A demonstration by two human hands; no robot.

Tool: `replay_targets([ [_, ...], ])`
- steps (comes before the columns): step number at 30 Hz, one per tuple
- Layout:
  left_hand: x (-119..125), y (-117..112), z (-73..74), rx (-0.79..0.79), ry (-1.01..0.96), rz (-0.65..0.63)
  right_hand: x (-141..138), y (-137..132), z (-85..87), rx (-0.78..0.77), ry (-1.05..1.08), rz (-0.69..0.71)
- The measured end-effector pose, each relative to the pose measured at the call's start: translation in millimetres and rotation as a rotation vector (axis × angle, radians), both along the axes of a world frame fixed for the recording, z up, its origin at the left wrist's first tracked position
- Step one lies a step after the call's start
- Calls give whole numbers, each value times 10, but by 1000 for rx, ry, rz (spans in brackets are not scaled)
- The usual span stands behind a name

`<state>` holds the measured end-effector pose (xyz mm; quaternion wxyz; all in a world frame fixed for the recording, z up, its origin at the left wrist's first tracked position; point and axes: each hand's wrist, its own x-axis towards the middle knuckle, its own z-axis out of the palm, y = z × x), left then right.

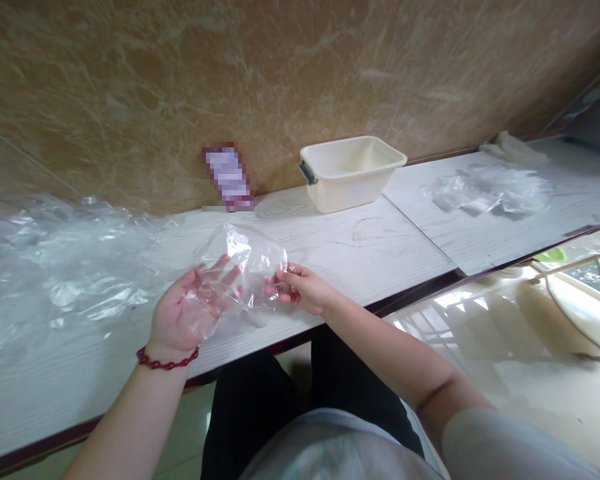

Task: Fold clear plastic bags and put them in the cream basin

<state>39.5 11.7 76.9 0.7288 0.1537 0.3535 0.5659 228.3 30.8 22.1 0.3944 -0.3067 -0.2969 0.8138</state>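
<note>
Plastic bag (245,263) between the hands (187,310) (303,288), tub (350,177) behind on the tabletop (380,253)

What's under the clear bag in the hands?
The left hand lies palm up under the bag, showing through the film. Below it is the white table; the tabletop directly beneath the hand is hidden, and the creased film blurs parts of the palm.

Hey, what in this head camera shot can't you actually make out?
In the head view:
The printing on the leaning card is pixelated and unreadable.
Parts of the clear plastic bag are hidden behind the left hand and right hand.
The plastic sheeting heap is cut off by the left edge.
The floor of the cream tub is hidden by its near wall.
</note>
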Motion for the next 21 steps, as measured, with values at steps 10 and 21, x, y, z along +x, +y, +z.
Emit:
replay_targets([
  [10, -200, 52, -27, 7, 19, 182, 63, 6, 65, 57, -1, -21],
  [21, -528, 79, -219, 31, -27, 5, 193, 108, 73, 144, -148, 112],
])
